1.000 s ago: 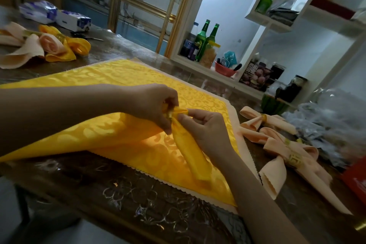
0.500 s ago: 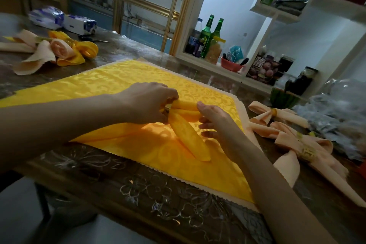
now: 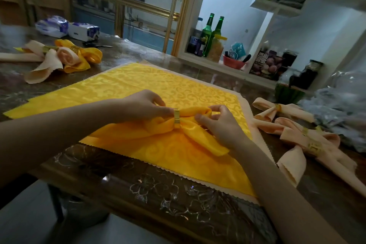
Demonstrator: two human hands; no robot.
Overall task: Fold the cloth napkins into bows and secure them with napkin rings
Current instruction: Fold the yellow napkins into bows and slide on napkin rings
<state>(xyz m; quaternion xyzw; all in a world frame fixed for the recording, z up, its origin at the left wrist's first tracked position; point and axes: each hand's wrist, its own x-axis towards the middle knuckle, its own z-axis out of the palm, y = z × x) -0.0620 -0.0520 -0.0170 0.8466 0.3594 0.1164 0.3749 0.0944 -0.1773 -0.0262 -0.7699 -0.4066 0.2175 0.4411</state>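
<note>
Ring seated, bow-shaping step: left hand (image 3: 144, 106) pinches gold napkin ring (image 3: 176, 116), right hand (image 3: 221, 125) pinches yellow napkin (image 3: 202, 138) loop, next probably even the loops

Slim pickings for reading here. Right of centre, on the white shelf (image 3: 213, 65), a dark packet (image 3: 264, 61) shows big white Chinese characters up top, too blurred to make out. Left of it, two green bottles (image 3: 207, 31) carry labels, but the print is too small. Beside them is a dark bottle (image 3: 195, 43) with an unreadable blue label. A blue pouch (image 3: 238, 49) has pale lettering, also blurred. Upper left, on the desk (image 3: 128, 51), the white-and-blue packs (image 3: 83, 30) have blue print, and nothing on them is legible.
</note>
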